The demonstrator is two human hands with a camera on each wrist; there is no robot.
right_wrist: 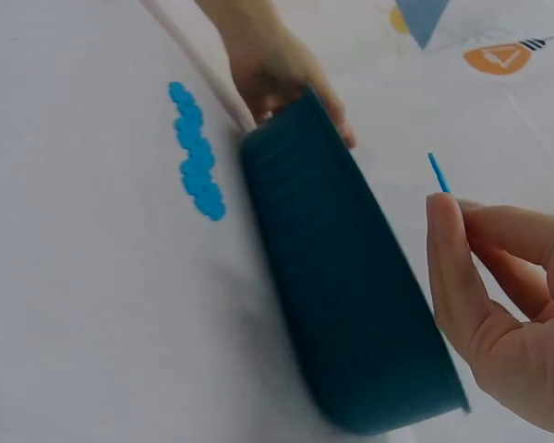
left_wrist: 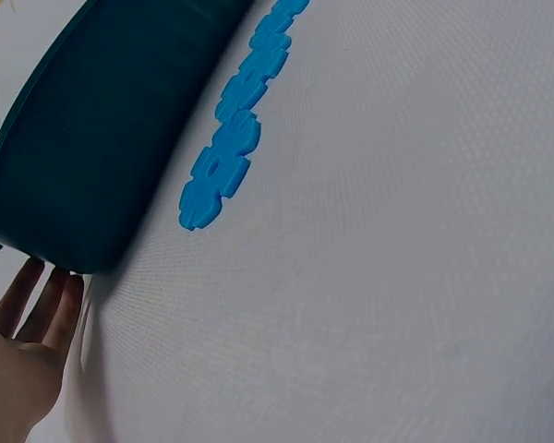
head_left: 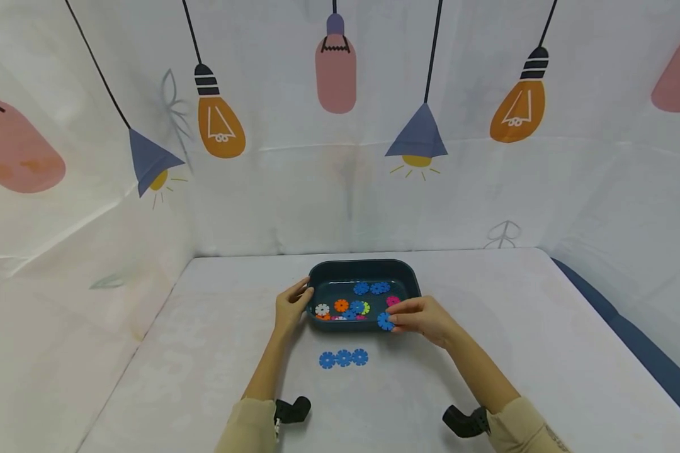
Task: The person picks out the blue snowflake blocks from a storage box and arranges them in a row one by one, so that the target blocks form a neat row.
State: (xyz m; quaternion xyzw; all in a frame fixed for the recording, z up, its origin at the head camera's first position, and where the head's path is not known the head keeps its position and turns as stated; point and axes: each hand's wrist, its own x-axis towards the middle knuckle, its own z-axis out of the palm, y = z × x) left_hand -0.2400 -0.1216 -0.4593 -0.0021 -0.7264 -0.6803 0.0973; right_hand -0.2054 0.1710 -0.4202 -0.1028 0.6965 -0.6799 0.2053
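- Two black wrist mounts (head_left: 294,410) sit at the cuffs of the tan sleeves (head_left: 253,423), above a white table (head_left: 232,314); a pale cloth wall (head_left: 306,189) with printed lamps rises behind it.
- One dark teal tray (head_left: 362,263) stands near the far edge of the table. Its near wall partly hides the pieces lying against it, and the right hand (head_left: 425,319) covers part of its near right corner.
- The left hand (head_left: 292,305) grips the tray's left end, fingers against the wall and rim.
- The right hand pinches a blue disc (head_left: 384,321) between thumb and fingers beside that near right corner. The disc is upright, its notched face towards the head view and its edge towards the right wrist view.
- The tray's long axis runs left to right; a row of blue discs (head_left: 343,358) lies flat on the table in front, roughly parallel to it.
- Counted: three discs in the row, touching one another; one in the right hand; four blue pieces (head_left: 380,287) visible inside the tray, two of them towards its back. Orange, white, pink and yellow-green pieces (head_left: 341,305) share the tray, their exact number hidden.
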